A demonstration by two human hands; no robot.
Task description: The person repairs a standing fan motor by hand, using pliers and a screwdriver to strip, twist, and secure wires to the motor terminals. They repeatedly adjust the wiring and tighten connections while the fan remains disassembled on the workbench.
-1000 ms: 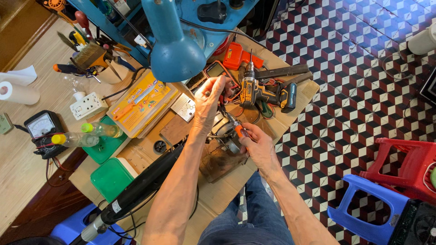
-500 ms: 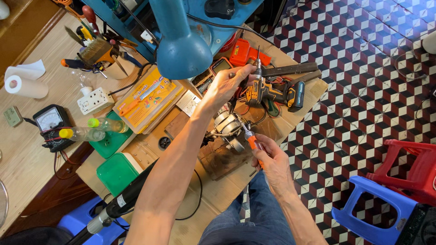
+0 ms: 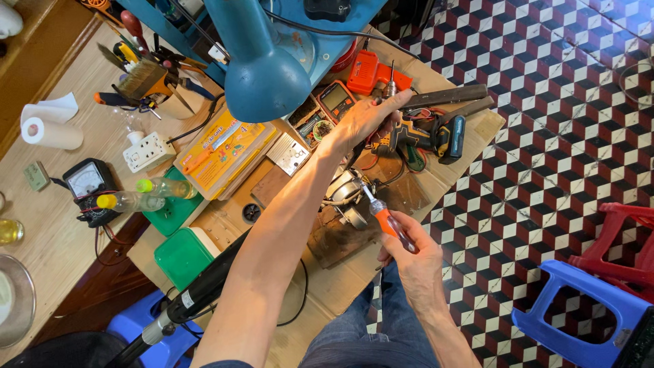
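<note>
My left hand (image 3: pixel 364 119) reaches across the cluttered bench and closes around a cordless drill (image 3: pixel 415 129) with a dark body and yellow trim, its bit pointing up. My right hand (image 3: pixel 409 249) holds a screwdriver (image 3: pixel 381 215) with an orange and black handle, tip aimed at a small metal motor (image 3: pixel 347 197) that rests on a brown wooden block (image 3: pixel 334 238). A multimeter (image 3: pixel 335 99) with an orange case lies just left of the drill.
A blue lamp shade (image 3: pixel 262 78) hangs over the bench. A yellow parts box (image 3: pixel 221 150), green boxes (image 3: pixel 180 255), two bottles (image 3: pixel 146 194), a white socket block (image 3: pixel 146 151) and an analog meter (image 3: pixel 85 180) sit left. Blue stool (image 3: pixel 579 320) and red stool (image 3: pixel 623 238) stand on the tiled floor.
My left hand has moved right from the multimeter area onto the drill. My right hand has drawn the screwdriver a little nearer to me. The camera has shifted slightly.
</note>
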